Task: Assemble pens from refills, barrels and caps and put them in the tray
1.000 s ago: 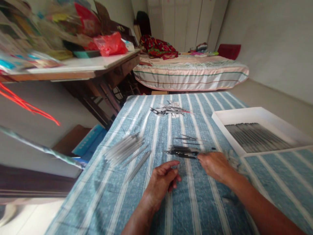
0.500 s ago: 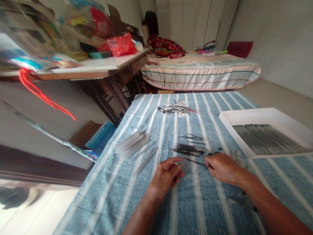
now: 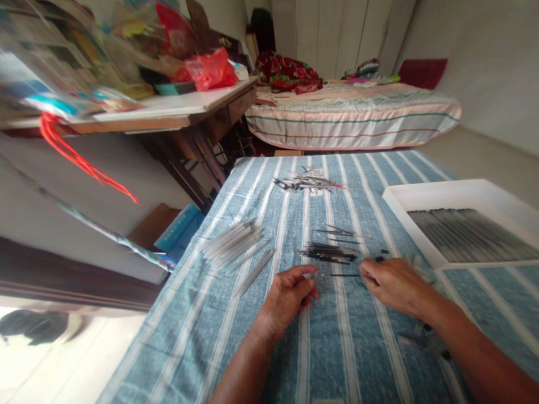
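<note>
My right hand (image 3: 389, 283) pinches a thin black pen refill (image 3: 343, 275), its fine tip pointing left at my other hand. Curled with thumb and forefinger close together, my left hand (image 3: 290, 294) faces that tip across a small gap. Something small and pale may sit between its fingertips, but I cannot make it out. Just beyond the hands lies a bundle of black refills (image 3: 328, 252), with a few loose refills (image 3: 337, 230) behind it. Left of them are a pile of pale grey pen barrels (image 3: 231, 241) and a separate grey barrel (image 3: 255, 272).
At the right stands a white box (image 3: 421, 244) holding a row of dark grey pens (image 3: 471, 233). A mixed heap of thin parts (image 3: 309, 182) lies farther back on the striped cloth (image 3: 202, 336). Small black caps (image 3: 384, 252) and blurred clear pieces (image 3: 416, 266) surround my right hand.
My right hand has drawn one refill out of the bundle toward me and turned its tip to the left. The left hand keeps its curled pose. The view has swung slightly left.
</note>
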Tool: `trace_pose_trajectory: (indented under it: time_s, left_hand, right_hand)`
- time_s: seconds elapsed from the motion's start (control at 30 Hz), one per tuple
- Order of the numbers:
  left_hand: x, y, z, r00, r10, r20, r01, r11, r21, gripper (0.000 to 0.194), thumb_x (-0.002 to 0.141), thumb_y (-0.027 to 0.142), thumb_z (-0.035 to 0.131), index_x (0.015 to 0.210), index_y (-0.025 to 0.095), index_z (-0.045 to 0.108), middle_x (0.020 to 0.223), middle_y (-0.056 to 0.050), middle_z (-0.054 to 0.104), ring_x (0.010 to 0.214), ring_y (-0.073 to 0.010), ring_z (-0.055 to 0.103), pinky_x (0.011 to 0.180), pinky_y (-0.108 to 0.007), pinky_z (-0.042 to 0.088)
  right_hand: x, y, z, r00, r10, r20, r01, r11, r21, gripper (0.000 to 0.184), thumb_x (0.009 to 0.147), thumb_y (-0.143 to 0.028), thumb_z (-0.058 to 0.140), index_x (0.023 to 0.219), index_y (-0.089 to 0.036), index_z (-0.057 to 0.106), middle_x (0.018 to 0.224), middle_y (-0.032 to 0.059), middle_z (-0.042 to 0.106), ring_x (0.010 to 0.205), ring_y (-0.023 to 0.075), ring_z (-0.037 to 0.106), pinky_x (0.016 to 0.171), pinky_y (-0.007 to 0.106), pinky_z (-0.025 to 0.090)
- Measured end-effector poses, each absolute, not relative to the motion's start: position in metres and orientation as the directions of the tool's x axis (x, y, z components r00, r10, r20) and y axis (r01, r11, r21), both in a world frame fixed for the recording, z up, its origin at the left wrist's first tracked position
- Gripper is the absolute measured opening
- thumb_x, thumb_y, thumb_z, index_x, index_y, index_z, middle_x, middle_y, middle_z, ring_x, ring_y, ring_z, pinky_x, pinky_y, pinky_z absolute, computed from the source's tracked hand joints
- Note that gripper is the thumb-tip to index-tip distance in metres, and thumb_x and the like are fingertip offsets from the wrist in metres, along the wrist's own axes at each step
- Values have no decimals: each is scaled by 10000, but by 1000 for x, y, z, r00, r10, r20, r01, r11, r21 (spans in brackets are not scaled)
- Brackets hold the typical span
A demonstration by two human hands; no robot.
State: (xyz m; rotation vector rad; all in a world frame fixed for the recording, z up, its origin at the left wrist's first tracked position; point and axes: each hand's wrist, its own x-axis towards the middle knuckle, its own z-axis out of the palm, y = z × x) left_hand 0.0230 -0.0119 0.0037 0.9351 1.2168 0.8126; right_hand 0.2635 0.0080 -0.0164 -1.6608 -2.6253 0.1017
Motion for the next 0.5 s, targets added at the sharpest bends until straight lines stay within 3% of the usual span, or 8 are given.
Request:
trace_pose_trajectory:
  time_s: [0.37, 0.5]
  left_hand:
    - [25, -15, 6, 269, 873, -406, 36, 412, 910, 331, 733, 261, 623, 1032, 125, 662, 581, -6, 622, 421, -74, 442, 407, -201, 249]
    - [24, -15, 5, 312, 854, -416, 59, 419, 906, 296, 739, 245, 610, 1005, 127, 668, 581, -5, 620, 420, -69, 434, 412, -200, 258]
  right_hand:
    - [261, 7, -14, -456, 889, -39, 890, 456, 13, 173, 813, -159, 452, 795, -191, 620, 565, 24, 648, 500, 154, 567, 506, 277, 180]
    - [262, 6, -13, -490, 871, 10, 871, 489, 52, 194, 816, -135, 438, 791, -189, 622, 554, 21, 644, 495, 155, 567, 506, 276, 193]
